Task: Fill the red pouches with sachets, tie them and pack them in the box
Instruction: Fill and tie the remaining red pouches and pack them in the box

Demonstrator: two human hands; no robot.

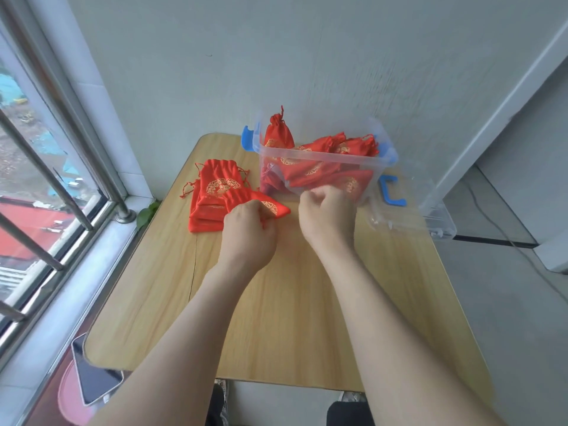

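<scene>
Gripping a red pouch point(276, 207) with our left hand point(249, 230) just left of the clear box point(307, 155). Our right hand point(327, 216) curls at the box's near wall; we cannot tell whether it holds anything.

Pouch stack point(212, 195) on table point(292, 302), left of box point(319, 156); tied pouches point(356, 146) in box; lid point(436, 216) right.

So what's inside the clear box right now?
Tied red pouches with gold print lie piled in the clear box; one stands upright at its back left. The right hand covers part of the front wall, hiding what lies behind.
</scene>
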